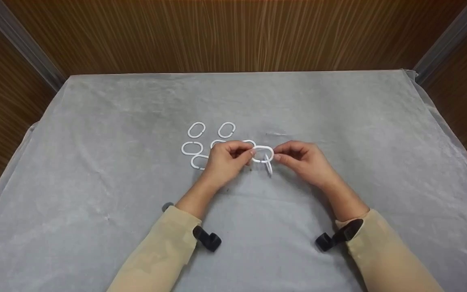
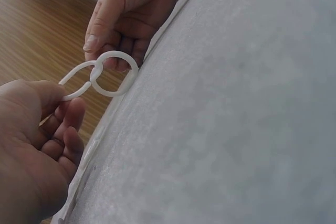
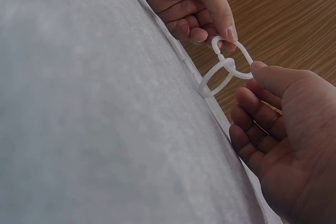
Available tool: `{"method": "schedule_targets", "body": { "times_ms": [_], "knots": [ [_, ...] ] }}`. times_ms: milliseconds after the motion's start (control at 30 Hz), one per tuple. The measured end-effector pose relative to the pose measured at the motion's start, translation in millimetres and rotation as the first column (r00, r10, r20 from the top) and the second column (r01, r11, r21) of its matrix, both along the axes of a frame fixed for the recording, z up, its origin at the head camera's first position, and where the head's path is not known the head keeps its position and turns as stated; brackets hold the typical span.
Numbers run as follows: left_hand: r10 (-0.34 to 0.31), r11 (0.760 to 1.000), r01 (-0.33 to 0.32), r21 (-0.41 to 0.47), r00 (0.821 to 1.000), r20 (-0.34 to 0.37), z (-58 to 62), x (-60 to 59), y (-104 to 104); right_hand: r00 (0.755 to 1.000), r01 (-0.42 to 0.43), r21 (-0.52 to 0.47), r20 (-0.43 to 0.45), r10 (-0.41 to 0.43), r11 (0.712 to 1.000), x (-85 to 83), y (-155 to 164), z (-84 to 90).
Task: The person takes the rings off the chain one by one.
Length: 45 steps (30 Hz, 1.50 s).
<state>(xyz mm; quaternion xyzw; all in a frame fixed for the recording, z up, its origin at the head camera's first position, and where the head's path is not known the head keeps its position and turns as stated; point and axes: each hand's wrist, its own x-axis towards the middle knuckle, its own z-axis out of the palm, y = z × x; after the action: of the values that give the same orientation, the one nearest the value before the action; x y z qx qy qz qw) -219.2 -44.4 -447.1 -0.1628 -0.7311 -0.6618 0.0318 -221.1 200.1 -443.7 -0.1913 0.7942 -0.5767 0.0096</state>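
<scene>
Two white oval rings are linked together and held just above the grey cloth. In the head view one linked ring (image 1: pixel 263 154) spans the gap between my hands and the other linked ring (image 1: pixel 269 167) hangs below it. My left hand (image 1: pixel 247 153) pinches the pair from the left with thumb and fingers. My right hand (image 1: pixel 280 157) pinches it from the right. The left wrist view shows the linked rings (image 2: pixel 113 73) crossing, my left hand (image 2: pixel 58 98) low and my right hand (image 2: pixel 107 45) above. From the right wrist, the rings (image 3: pixel 233 61) sit between both hands' fingertips.
Several loose white rings (image 1: pixel 196 129) lie on the cloth behind and left of my left hand, some partly hidden by it. The grey cloth (image 1: pixel 339 113) covers the whole table. Wood-grain panels surround it. Black wrist mounts (image 1: pixel 207 238) sit by my sleeves.
</scene>
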Motion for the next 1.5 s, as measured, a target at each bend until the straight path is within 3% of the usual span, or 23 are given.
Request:
{"method": "schedule_targets", "body": {
  "times_ms": [667,1000,1500],
  "knots": [
    [0.005,0.997,-0.008,0.073,0.999,0.038,-0.1,-2.0,0.7,0.999,-0.046,0.029,0.018,0.046,0.999,0.2,0.3,0.2],
    [-0.007,0.992,-0.004,0.125,0.997,0.081,0.0,-2.0,1.3,0.997,-0.059,-0.015,0.041,0.06,0.998,1.7,-0.1,-0.4],
    [-0.03,0.992,0.017,0.124,0.994,0.104,3.1,0.0,0.8,0.997,-0.074,-0.014,0.038,0.074,0.997,2.5,-0.2,0.2]
  ]
}}
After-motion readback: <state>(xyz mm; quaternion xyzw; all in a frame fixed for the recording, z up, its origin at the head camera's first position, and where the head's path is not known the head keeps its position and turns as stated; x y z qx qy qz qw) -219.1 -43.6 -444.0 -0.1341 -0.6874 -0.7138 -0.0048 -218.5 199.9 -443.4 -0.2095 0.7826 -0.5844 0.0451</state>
